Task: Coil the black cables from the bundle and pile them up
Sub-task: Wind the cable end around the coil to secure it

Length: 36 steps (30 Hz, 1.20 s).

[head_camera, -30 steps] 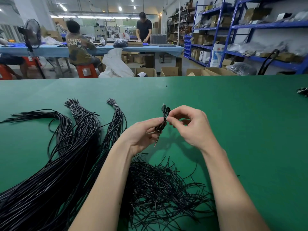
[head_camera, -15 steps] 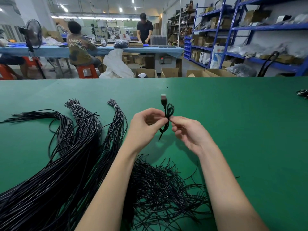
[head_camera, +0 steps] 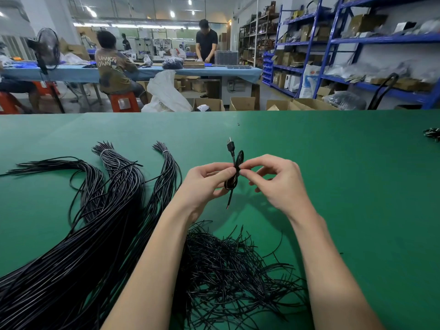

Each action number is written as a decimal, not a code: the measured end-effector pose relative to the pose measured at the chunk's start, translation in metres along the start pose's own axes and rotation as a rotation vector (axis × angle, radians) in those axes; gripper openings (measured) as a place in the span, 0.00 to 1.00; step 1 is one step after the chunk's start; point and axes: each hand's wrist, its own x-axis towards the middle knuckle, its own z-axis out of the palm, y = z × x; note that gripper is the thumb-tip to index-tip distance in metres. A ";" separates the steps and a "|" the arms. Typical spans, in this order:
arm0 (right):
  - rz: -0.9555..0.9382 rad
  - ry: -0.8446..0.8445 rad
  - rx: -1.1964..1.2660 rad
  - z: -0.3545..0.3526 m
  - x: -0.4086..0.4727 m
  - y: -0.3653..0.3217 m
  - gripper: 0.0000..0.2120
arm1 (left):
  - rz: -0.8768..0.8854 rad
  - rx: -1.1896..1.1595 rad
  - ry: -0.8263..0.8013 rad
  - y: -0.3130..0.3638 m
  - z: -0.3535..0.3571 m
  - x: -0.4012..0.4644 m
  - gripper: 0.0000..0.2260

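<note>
A: Head view: why are both hands raised?
B: The left hand [head_camera: 204, 184] pinches the coiled cable [head_camera: 234, 171] and the right hand [head_camera: 277, 184] nips its top, likely to keep the loops together, plug up.
A: Room?
B: Bundle [head_camera: 102, 210] left of the left hand, loose strands [head_camera: 226, 265] under the wrists; bare green table [head_camera: 357, 186] right of the right hand.
</note>
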 end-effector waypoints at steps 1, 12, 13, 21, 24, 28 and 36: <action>-0.010 -0.002 -0.011 -0.001 0.000 0.001 0.04 | 0.000 0.039 -0.012 0.001 0.000 0.000 0.11; -0.061 -0.051 -0.153 -0.005 0.001 0.005 0.03 | 0.025 0.237 0.092 0.003 0.008 -0.001 0.06; -0.072 -0.043 -0.166 -0.003 0.002 0.004 0.03 | 0.033 0.220 0.118 0.003 0.009 -0.001 0.06; -0.142 0.055 -0.212 0.011 0.003 0.000 0.05 | -0.017 0.051 0.118 0.009 0.007 -0.001 0.08; -0.068 0.066 -0.196 0.014 0.002 -0.002 0.04 | -0.042 0.007 0.104 0.008 0.003 -0.001 0.09; 0.174 0.037 0.020 0.014 0.002 -0.011 0.08 | 0.023 0.008 0.109 0.006 -0.002 0.000 0.08; 0.797 -0.072 0.887 0.011 0.004 -0.019 0.06 | 0.269 0.156 0.085 -0.001 0.001 -0.001 0.07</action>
